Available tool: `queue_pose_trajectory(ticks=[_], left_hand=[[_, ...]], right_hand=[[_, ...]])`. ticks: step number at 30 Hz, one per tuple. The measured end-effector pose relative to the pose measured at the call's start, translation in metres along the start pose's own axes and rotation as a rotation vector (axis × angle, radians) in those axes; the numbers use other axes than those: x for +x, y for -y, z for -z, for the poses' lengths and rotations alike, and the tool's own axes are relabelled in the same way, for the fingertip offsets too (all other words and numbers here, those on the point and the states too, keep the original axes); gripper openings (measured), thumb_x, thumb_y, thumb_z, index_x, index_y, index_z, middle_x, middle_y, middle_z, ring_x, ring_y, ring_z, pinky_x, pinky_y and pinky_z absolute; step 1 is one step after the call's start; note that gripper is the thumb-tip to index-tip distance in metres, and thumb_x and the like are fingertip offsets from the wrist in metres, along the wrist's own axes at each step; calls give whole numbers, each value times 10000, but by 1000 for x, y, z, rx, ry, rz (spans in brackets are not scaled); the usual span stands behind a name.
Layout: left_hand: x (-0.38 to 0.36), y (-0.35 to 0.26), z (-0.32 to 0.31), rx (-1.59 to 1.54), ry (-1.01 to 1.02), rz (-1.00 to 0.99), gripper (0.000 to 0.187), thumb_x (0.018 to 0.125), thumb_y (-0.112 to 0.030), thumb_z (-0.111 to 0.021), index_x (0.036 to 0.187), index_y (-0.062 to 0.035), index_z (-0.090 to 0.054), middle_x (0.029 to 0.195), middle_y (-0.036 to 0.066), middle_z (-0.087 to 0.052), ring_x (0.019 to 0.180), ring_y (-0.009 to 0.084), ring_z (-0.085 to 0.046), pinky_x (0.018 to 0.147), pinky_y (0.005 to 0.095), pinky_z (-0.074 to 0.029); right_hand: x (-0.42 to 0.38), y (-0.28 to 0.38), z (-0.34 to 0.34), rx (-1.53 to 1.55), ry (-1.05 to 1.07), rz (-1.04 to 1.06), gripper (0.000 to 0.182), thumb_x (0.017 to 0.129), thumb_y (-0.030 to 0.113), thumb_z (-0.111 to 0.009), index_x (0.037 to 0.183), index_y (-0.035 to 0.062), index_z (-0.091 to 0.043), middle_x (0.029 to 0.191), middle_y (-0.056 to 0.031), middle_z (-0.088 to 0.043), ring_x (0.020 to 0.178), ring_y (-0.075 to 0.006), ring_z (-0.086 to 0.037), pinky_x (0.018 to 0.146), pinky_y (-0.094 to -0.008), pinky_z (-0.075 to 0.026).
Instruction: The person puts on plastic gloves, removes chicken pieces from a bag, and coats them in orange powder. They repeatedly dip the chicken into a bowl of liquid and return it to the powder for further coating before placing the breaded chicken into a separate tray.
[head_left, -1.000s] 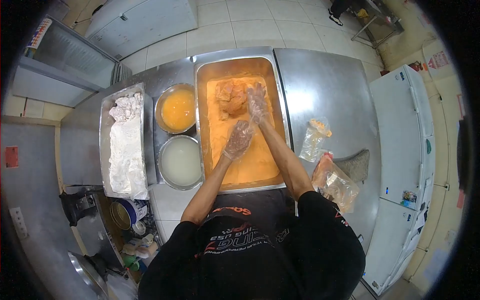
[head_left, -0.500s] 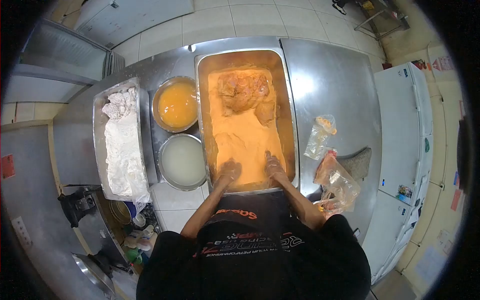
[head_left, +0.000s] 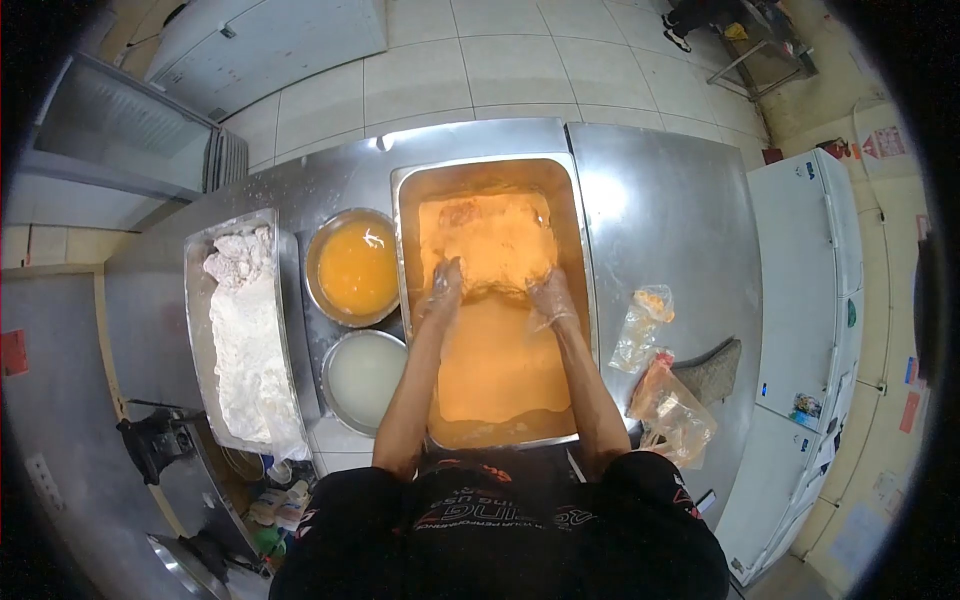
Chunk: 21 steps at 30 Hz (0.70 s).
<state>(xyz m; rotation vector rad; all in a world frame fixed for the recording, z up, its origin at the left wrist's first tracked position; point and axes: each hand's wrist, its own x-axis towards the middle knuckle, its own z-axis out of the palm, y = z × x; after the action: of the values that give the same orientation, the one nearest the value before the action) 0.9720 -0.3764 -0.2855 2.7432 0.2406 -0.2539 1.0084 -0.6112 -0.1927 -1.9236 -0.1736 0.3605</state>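
A deep metal tray (head_left: 585, 240) holds loose orange powder (head_left: 500, 365). At its far end is a mound of lumpy pieces (head_left: 485, 215), now mostly coated in the powder; they look like meat, though the kind is hard to make out. My left hand (head_left: 443, 288), in a clear plastic glove, reaches into the powder at the mound's near left edge, its visible fingers extended. On the opposite side, near the tray's right wall, my gloved right hand (head_left: 550, 298) touches the mound's near edge. Its fingertips are partly hidden, with the fingers looking loosely apart.
Left of the tray stand a bowl of orange liquid (head_left: 355, 268) and a bowl of cloudy liquid (head_left: 365, 380). Farther left is a pan of white flour (head_left: 245, 340) with coated pieces. Plastic bags (head_left: 672, 410) and a grey cloth (head_left: 708, 372) lie at right.
Both hands have moved from the near end of the tray toward its far end, pushing powder forward. The lumps, bare on top before, are now largely covered.
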Motion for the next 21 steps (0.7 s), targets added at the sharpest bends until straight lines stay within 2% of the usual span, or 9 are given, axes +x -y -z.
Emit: queue_pose_trajectory(ticks=[4, 6, 10, 11, 13, 14, 16, 18, 21], left_hand=[[68, 55, -30, 429, -164, -133, 555, 940, -414, -318, 1370, -64, -339, 1416, 155, -331, 1307, 318, -295, 1085, 425, -197], [109, 68, -58, 1474, -420, -136, 577, 949, -434, -302, 1397, -72, -319, 1456, 150, -306, 1350, 316, -267, 1118, 424, -171], [135, 14, -27, -82, -137, -146, 547, 950, -405, -276, 1350, -48, -389, 1415, 144, -385, 1302, 296, -364, 1086, 395, -261], [133, 27, -39, -86, -137, -143, 547, 950, -405, -276, 1350, -48, -389, 1415, 144, -385, 1302, 296, -364, 1086, 395, -261], [103, 61, -72, 1219, -105, -600, 494, 956, -299, -273, 1372, -41, -346, 1446, 181, -308, 1349, 327, -272, 1123, 421, -194], [94, 64, -83, 1218, -108, -597, 494, 956, -299, -273, 1372, -41, -346, 1446, 181, -308, 1349, 327, -272, 1123, 421, -194], [79, 68, -95, -240, 394, -234, 503, 893, -357, -366, 1260, -22, -448, 1350, 186, -432, 1228, 319, -434, 1041, 449, -325], [118, 28, -50, 743, 543, -585, 503, 852, -347, -389, 1230, -30, -490, 1293, 189, -496, 1198, 322, -476, 1003, 448, -369], [133, 9, 53, 51, 33, -221, 454, 915, -227, -266, 1277, -33, -459, 1311, 177, -486, 1256, 308, -418, 1023, 424, -360]], right_hand=[[59, 23, 8, -1112, -178, 24, 718, 773, 445, -654, 1264, -40, -456, 1141, -216, -592, 1012, -290, -594, 855, -364, -489], [102, -10, -4, -972, -288, 100, 741, 758, 452, -668, 1267, -44, -456, 1164, -224, -579, 1035, -302, -585, 881, -371, -471], [137, -6, -18, -487, 20, -161, 892, 702, 591, -658, 1319, -5, -413, 1306, -230, -456, 1221, -321, -428, 1026, -386, -341], [139, -1, -17, -377, 151, -277, 935, 688, 635, -650, 1336, 9, -398, 1346, -229, -419, 1276, -323, -379, 1066, -389, -304], [124, 5, -17, -640, 450, -110, 952, 679, 666, -637, 1326, 3, -413, 1311, -233, -449, 1248, -321, -409, 1048, -394, -325], [122, 8, -7, -643, 451, -107, 952, 679, 666, -637, 1326, 3, -413, 1311, -233, -449, 1248, -321, -409, 1048, -394, -325], [129, 25, 15, -672, 549, -169, 965, 680, 680, -624, 1336, 9, -400, 1319, -226, -447, 1247, -320, -414, 1049, -397, -325], [152, 30, 16, -679, 340, -174, 977, 681, 693, -612, 1347, 14, -386, 1327, -218, -445, 1245, -319, -418, 1050, -400, -325], [164, -2, -36, -485, -50, 39, 996, 682, 713, -593, 1362, 22, -366, 1340, -206, -442, 1242, -318, -425, 1051, -404, -325]])
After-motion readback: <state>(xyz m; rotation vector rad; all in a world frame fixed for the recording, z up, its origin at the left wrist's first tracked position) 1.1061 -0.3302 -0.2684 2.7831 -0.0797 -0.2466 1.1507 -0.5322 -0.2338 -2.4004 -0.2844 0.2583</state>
